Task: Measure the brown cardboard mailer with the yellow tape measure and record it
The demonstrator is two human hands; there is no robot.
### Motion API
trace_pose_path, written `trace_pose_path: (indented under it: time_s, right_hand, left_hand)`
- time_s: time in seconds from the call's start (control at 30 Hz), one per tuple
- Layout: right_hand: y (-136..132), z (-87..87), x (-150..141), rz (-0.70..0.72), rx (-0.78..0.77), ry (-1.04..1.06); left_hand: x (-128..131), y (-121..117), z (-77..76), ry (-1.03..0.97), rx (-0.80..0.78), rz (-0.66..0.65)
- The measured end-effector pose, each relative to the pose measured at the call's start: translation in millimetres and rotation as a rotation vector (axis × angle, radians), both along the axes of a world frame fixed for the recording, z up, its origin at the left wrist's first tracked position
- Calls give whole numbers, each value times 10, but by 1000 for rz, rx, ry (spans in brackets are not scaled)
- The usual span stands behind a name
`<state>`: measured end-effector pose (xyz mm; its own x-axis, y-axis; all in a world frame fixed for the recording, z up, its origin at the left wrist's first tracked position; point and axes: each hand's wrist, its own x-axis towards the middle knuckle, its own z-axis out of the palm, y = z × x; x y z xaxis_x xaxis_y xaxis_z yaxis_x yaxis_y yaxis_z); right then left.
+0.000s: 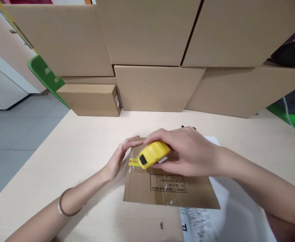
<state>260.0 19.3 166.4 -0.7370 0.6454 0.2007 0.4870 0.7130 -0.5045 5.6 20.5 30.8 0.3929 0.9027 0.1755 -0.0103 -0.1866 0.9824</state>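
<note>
A brown cardboard box (139,188) lies on the table, with clear tape across it and a printed frame of text upside down to me. My left hand (119,156) holds its left side, fingers reaching over the far left corner. In my right hand (187,151) is a yellow handheld tool (153,154) with a black end, slightly blurred; its exact kind I cannot make out. The tool is over the upper part of the box, next to a yellow label (133,162) with red marks. Whether its tip touches the box is hidden.
Large cardboard boxes (147,33) are stacked along the back of the table (36,174). A small closed carton (94,101) stands at back left. White paper (235,201) and a printed sheet (200,223) lie under and beside the box. A small dark object (189,127) sits behind my right hand.
</note>
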Motion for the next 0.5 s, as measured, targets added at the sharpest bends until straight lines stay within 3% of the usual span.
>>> trace_pose_path:
  time_s: [0.13,0.23,0.33,0.5]
  right_hand:
    - [-234,99,332,151,-167,38]
    - [-395,64,412,274,-299,-65]
    - [-463,16,394,281,-340,-155]
    - [-298,44,375,203,-291,-128]
  left_hand:
    - [39,-226,420,443,321,114]
    - [153,-489,610,526,611,-23]
    - [259,-653,589,545,754,-155]
    - [294,-630,474,612,955,-233]
